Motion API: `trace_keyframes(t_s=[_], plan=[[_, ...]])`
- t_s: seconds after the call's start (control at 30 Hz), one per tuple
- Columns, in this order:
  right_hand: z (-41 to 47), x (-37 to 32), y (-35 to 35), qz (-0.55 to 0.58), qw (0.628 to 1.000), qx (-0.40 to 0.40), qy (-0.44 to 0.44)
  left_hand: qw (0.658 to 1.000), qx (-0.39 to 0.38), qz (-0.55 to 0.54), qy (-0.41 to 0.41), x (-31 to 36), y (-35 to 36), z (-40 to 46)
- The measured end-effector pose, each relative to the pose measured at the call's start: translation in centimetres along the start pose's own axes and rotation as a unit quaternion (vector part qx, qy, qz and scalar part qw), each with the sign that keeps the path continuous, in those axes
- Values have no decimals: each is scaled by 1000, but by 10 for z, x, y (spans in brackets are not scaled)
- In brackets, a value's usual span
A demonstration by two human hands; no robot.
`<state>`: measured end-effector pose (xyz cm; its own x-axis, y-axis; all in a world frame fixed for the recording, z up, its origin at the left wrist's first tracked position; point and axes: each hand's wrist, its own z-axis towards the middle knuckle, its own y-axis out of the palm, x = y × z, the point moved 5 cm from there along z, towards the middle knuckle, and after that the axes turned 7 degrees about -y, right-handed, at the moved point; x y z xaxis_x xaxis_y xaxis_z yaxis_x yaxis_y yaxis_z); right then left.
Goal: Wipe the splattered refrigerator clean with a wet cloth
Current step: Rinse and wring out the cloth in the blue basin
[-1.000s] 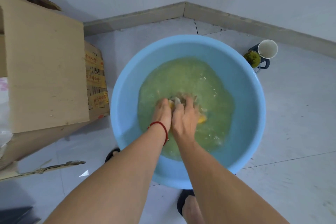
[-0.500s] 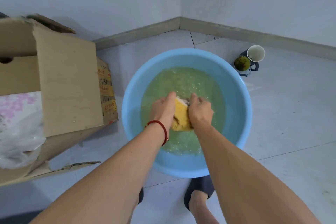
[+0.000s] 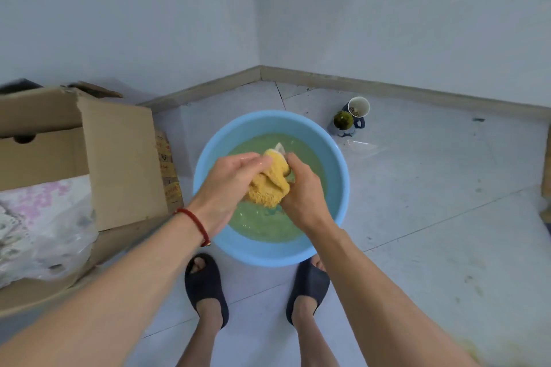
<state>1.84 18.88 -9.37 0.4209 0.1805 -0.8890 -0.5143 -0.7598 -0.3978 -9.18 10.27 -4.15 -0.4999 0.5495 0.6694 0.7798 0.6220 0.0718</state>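
Cloth (image 3: 269, 185) lifted clear of basin (image 3: 340, 164); both hands grip it.

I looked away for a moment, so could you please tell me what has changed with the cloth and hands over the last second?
The yellow cloth has come up out of the greenish water: a second ago both hands pressed it under the surface; now the left hand and right hand grip it bunched above the blue basin. The basin, cardboard box and mug stayed put.
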Motion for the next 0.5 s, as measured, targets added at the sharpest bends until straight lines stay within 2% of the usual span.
trace_keyframes(t_s=[0.07, 0.1, 0.13, 0.17, 0.23, 0.27, 0.37, 0.43, 0.5], plan=[[2, -10, -13, -46, 999, 6, 10, 999, -6, -44, -25, 0, -17, -14], [2, -14, -18, -45, 999, 2, 22, 999, -12, -29, -39, -4, -26, -19], [-2, -18, -22, -25, 999, 0, 31, 998, -23, 30, -48, -8, -32, -24], [-4, -19, -25, 4, 999, -8, 47, 989, -33, 133, -50, -14, -36, -26], [-12, -25, -25, 96, 991, -38, 87, 945, -51, 319, -52, -27, -30, -28], [-16, -30, -23, 145, 982, -53, 106, 932, -59, 355, -44, -31, -24, -27], [-27, -38, -22, 224, 960, -90, 144, 945, -87, 314, 29, -32, 3, -21], [-32, -43, -27, 235, 952, -124, 148, 951, -51, 303, 38, -29, 5, -15], [-35, -53, -42, 217, 953, -179, 113, 946, -38, 319, 48, -20, 7, -15]])
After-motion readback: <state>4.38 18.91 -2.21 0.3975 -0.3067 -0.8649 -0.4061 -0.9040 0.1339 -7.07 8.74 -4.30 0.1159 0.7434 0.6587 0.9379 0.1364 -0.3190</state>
